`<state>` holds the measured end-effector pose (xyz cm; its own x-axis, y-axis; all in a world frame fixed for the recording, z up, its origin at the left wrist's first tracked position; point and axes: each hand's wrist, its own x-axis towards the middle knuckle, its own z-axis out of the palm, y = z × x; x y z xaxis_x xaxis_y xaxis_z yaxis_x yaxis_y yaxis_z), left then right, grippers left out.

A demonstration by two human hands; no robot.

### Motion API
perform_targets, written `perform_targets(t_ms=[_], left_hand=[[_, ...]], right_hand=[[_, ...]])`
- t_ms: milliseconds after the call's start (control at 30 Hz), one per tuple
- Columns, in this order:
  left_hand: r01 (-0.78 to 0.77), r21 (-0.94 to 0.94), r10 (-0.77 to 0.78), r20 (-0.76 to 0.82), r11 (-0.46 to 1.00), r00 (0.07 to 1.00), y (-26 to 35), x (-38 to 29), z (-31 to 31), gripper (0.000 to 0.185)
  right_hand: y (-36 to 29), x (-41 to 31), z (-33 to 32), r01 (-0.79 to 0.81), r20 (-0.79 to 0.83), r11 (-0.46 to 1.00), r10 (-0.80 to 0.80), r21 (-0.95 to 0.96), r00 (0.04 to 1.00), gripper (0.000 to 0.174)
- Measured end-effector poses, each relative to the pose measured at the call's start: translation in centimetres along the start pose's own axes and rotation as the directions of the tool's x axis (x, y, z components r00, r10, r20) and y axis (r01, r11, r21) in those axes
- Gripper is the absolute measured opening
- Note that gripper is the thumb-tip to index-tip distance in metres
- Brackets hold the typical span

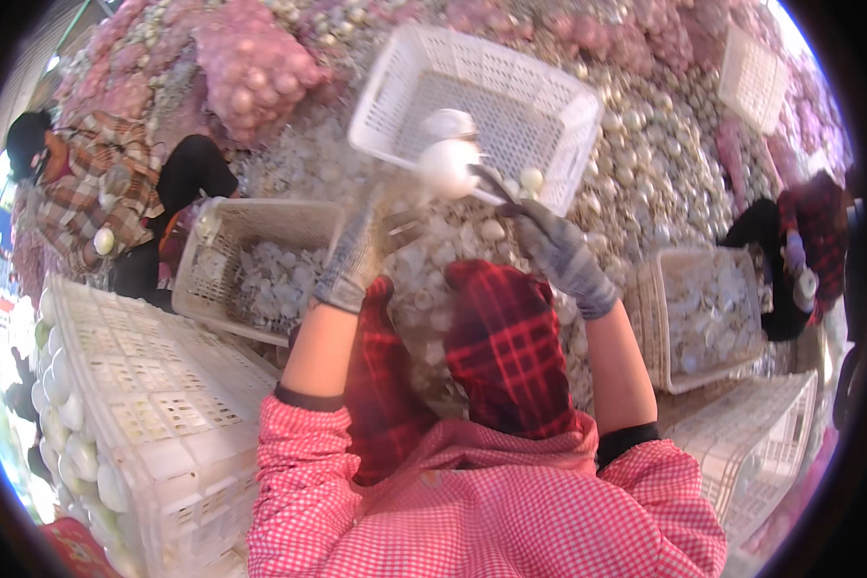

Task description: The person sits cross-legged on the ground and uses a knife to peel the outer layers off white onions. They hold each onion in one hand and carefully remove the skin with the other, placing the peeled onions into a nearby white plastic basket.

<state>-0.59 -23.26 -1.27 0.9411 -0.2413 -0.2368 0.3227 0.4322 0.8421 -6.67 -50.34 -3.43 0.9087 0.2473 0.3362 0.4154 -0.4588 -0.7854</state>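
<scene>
My left hand (365, 238), in a grey knitted glove, is raised over my knees, its fingers blurred; whether they touch the onion is unclear. A peeled white onion (446, 170), blurred, shows between my hands, over the near rim of a white plastic crate (578, 108). Another blurred white shape (448, 124), perhaps an onion, is just beyond it. My gloved right hand (560, 256) is closed around a dark-handled tool (493, 184), which points towards the onion; its kind cannot be told. A few onions (531, 179) lie in the crate's near corner.
Loose onions (632, 155) and skins cover the floor. Pink mesh sacks (256, 72) of onions stand beyond. Crates holding skins (260, 202), (665, 325) flank my knees, and stacked crates (152, 404) stand at the near left. People work at the left (101, 180) and right (813, 238).
</scene>
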Motion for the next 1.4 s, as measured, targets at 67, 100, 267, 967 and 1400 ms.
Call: perform_targets(t_ms=[67, 100, 267, 967, 1400], left_hand=[[-0.175, -0.001, 0.175, 0.055, 0.985, 0.983, 1.8, 1.1, -0.4, 0.059], [-0.205, -0.007, 0.205, -0.036, 0.979, 0.978, 3.0, 1.4, -1.6, 0.057], [-0.292, -0.12, 0.257, -0.244, 0.949, 0.935, 5.1, 1.1, -11.1, 0.047], [-0.284, 0.281, 0.395, -0.532, 0.917, 0.749, 6.7, -3.0, -17.3, 0.054], [-0.298, 0.7, 0.717, -0.431, 0.649, 0.547, 6.6, -3.1, -18.1, 0.04]], right_hand=[[-2.4, 6.1, 1.8, 0.563, 0.375, 0.442, -0.444, -0.699, 0.814, 0.03], [-3.4, 7.9, 3.4, 0.58, 0.512, 0.032, -0.43, -0.814, 0.744, 0.032], [-6.8, 11.3, 13.8, 0.533, 0.453, 0.017, -0.502, -0.846, 0.736, 0.038], [-10.5, 17.3, 23.3, 0.198, 0.325, 0.948, -0.111, -0.251, 0.939, 0.033], [-8.2, 17.1, 25.6, 0.343, 0.571, 0.86, -0.074, -0.379, 0.818, 0.042]])
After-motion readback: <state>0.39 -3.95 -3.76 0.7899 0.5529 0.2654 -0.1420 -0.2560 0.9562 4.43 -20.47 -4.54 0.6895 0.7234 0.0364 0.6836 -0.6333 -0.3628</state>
